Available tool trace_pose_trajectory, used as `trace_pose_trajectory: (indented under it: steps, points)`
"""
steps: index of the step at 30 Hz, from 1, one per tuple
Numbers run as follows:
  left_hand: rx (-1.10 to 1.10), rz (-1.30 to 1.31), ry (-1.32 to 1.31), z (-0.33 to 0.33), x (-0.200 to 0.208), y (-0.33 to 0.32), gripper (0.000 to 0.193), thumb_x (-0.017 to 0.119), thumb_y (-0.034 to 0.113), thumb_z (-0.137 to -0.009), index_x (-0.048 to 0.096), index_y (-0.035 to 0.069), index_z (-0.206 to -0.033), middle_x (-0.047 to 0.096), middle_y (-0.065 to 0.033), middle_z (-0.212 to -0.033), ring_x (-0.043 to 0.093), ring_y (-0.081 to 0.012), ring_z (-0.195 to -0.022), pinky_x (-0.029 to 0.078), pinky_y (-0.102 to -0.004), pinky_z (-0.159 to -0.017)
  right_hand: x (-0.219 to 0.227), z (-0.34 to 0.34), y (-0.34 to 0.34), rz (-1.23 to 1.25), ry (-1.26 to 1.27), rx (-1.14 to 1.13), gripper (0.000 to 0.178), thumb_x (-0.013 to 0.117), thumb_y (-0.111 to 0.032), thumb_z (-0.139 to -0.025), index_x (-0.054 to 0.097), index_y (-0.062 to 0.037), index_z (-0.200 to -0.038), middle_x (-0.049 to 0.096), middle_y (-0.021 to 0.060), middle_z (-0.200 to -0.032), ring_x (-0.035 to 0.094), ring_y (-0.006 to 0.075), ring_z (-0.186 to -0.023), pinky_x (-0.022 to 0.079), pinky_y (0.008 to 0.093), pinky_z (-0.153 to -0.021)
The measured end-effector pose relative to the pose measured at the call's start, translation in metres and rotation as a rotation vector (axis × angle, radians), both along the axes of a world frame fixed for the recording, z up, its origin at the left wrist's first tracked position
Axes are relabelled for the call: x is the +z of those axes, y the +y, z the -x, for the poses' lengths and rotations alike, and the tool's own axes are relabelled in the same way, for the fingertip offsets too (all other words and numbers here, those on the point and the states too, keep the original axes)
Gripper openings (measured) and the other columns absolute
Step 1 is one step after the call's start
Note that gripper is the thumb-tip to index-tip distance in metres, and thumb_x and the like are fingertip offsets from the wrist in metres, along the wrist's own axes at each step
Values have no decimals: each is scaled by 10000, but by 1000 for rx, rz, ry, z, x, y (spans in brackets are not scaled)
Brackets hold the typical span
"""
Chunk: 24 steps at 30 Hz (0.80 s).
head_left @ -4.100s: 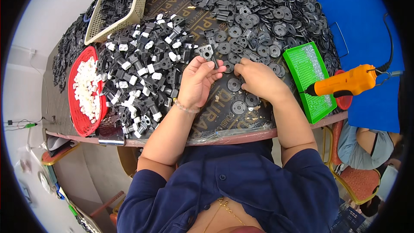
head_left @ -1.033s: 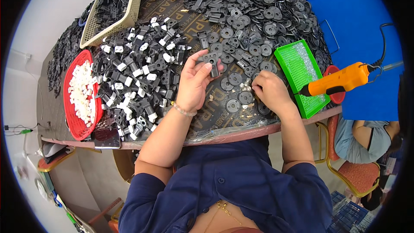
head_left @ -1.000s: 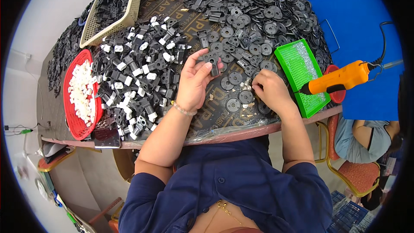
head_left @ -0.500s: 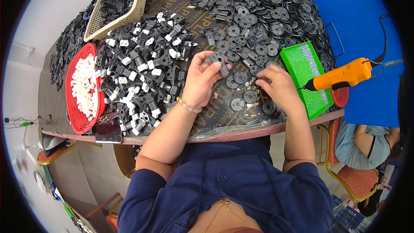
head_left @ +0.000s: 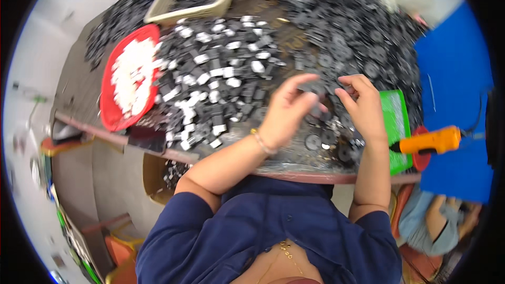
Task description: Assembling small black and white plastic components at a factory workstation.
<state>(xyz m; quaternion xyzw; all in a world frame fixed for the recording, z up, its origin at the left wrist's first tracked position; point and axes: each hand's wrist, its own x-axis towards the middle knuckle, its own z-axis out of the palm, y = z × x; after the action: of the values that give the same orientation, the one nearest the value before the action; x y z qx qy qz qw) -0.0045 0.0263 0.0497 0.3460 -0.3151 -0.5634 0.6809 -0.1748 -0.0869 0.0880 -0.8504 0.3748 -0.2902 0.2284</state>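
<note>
My left hand (head_left: pixel 286 108) is over the middle of the table, thumb and fingers curled round a black plastic part (head_left: pixel 317 90) that blurs into the dark pieces behind it. Close by on the right, my right hand (head_left: pixel 364 104) has its thumb and fingertips bent together beside that part. Whatever those fingertips hold is too small and smeared to make out. Beneath both hands lie black round discs (head_left: pixel 313 142) and small shiny metal pieces. A heap of black parts with white caps (head_left: pixel 210 79) spreads left of my left hand.
A red basket of white pieces (head_left: pixel 131 76) and a beige crate (head_left: pixel 184 17) stand on the left. Black parts (head_left: pixel 363 26) are heaped at the back. An orange electric screwdriver (head_left: pixel 431 140) overlaps a green tray (head_left: pixel 397 126) at right. A person (head_left: pixel 428 226) sits beyond.
The view has swung, so the table's contents sit further right and appear blurred. My right hand has risen from the small metal pieces toward the black part at my left hand.
</note>
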Motion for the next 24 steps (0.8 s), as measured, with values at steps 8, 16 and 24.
trace_pose_trajectory:
  steps: [8,16,24]
  points:
    - [684,340,-389,-79,32,133,513,505,336,-1019,380,16,-1401,590,-145,-1093,638,-245,-897,523,-384,-801,68,-216,50,41,-197,735,476,769,-177,-814,625,-46,-1248,649,109,-1082,628,208,-926,510,314,-801]
    - [1358,-19,-732,-218,-15,240,358,480,114,-1001,488,21,-1347,530,-128,-1372,509,-214,-1224,387,-367,-1072,18,-476,160,156,670,1172,956,794,-462,-751,333,-167,-1535,412,264,-1472,506,461,-1272,437,500,-1058]
    - [1108,-208,-1133,-250,-36,256,392,549,168,-940,562,15,-1300,506,-231,-1400,460,-371,-1334,317,-433,-1132,-21,-497,182,284,972,946,976,755,-514,-730,292,-296,-1561,277,221,-1568,342,498,-1379,329,636,-1088]
